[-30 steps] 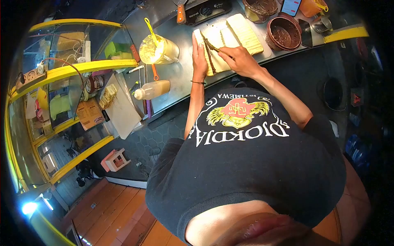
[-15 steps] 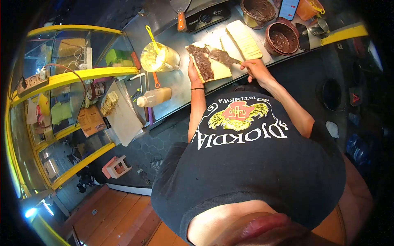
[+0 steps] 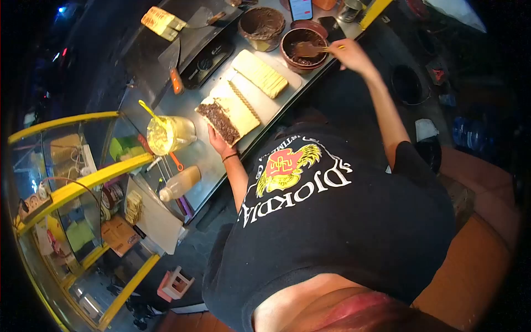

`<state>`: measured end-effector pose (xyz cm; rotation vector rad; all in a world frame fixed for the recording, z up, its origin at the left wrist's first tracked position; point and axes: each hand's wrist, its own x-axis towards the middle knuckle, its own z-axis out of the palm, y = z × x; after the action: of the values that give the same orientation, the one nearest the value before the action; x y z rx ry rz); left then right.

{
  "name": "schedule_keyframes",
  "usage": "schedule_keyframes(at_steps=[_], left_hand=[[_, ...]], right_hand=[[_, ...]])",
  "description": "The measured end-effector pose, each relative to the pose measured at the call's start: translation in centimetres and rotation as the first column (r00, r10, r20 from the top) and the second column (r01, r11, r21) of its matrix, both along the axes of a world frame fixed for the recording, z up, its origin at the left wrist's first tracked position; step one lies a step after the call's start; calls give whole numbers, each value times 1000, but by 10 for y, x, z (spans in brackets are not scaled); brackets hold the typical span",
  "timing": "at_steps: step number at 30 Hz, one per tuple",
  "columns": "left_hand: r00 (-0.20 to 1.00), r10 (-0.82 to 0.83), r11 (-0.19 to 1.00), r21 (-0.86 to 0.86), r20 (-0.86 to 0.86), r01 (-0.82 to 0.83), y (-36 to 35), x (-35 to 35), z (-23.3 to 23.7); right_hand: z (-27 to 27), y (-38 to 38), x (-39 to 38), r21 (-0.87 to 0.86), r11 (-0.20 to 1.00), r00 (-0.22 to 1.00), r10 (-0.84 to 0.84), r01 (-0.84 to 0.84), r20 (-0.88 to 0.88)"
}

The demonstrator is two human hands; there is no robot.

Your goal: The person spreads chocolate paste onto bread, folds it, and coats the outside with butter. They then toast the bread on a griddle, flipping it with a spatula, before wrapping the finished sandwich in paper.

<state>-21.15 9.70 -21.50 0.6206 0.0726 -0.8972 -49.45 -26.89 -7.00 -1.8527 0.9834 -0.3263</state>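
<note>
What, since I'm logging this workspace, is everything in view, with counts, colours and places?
Spread-topped bread: one, cream and dark brown, in left hand
Bread block: one, pale yellow, on white board
Spreader: one, brown-coated, in right hand, over dark-red tub
Larger tub: one, brown-smeared, beside dark-red tub
Phone: one, lit screen, behind dark-red tub
Stove: one, black, behind the breads
Scraper: one, orange handle, beside stove
Pitcher: one, yellow contents, left of breads
Bottle: one, beige, near counter edge
Stool: one, pink and white, on floor
Smaller or dim items: uncounted
Shirt: one, black, on wearer
Hands: two, left under bread, right at spreader
</note>
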Motion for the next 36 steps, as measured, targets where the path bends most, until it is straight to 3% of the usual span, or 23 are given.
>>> schedule_keyframes(at_steps=[3, 4, 5, 7, 11, 12, 15, 16, 19, 22, 25, 26, 29, 30, 31, 32, 33, 34, 36], left_hand=[[1000, 5, 999, 39, -5, -4, 3, -5, 8], [1000, 25, 998, 64, -2, -25, 0, -4, 9], [1000, 24, 998, 62, 4, -24, -2, -2, 9], [1000, 13, 999, 46, 10, -14, -1, -1, 8], [993, 76, 992, 96, 90, -85, 0, -1, 16], [1000, 2, 999, -36, 23, -1, 5, 2, 18], [990, 76, 995, 61, 123, -83, 1, 16, 11], [984, 43, 998, 45, 171, -52, 9, 44, -33], [982, -69, 998, 7, 173, 69, -11, 24, 16], [980, -183, 962, -191, 77, 195, -18, 29, 15], [968, -248, 945, -210, 32, 249, -22, 36, 15], [971, -234, 964, -120, 46, 238, -24, 34, 22], [972, -163, 986, -8, 169, 167, -25, 30, 34], [970, -153, 987, -26, 187, 160, -25, 29, 36], [968, -166, 985, -23, 187, 173, -26, 26, 40], [945, -155, 987, -5, 290, 163, -28, 22, 49], [911, -140, 989, 13, 389, 147, -29, 17, 59], [900, -137, 990, 38, 413, 134, -32, 11, 71], [851, -148, 983, 166, 504, 73, -34, 8, 81]], right_hand=[[-15, 21, 7, 166, 985, 987, -61, 36, 148], [-13, 25, 4, 301, 952, 977, -114, 56, 178], [-19, 24, -1, 299, 953, 976, -114, 55, 184], [-29, 28, -11, 544, 838, 890, -217, -42, 401], [-35, 34, -14, 577, 815, 816, -296, -55, 497], [-38, 33, -21, 607, 793, 816, -315, -55, 485], [-43, 32, -33, 612, 789, 796, -333, -58, 506], [-42, 34, -37, 620, 781, 782, -341, -74, 522], [-34, 41, -45, 700, 709, 728, -433, -89, 531], [-30, 47, -45, 719, 669, 690, -432, -187, 581], [-15, 65, -24, 639, 736, 731, -308, -222, 609], [-12, 73, -11, 644, 725, 731, -297, -246, 614], [-12, 101, 33, 572, 764, 842, -72, -298, 535], [-14, 114, 50, 612, 730, 869, -52, -303, 492], [-13, 128, 68, 555, 790, 918, 27, -262, 395], [-29, 138, 88, 558, 780, 908, 31, -283, 417], [-45, 144, 102, 505, 796, 896, 99, -333, 433], [-41, 153, 114, 420, 868, 934, 123, -265, 335], [-34, 163, 128, 227, 914, 884, 223, -336, 412]])
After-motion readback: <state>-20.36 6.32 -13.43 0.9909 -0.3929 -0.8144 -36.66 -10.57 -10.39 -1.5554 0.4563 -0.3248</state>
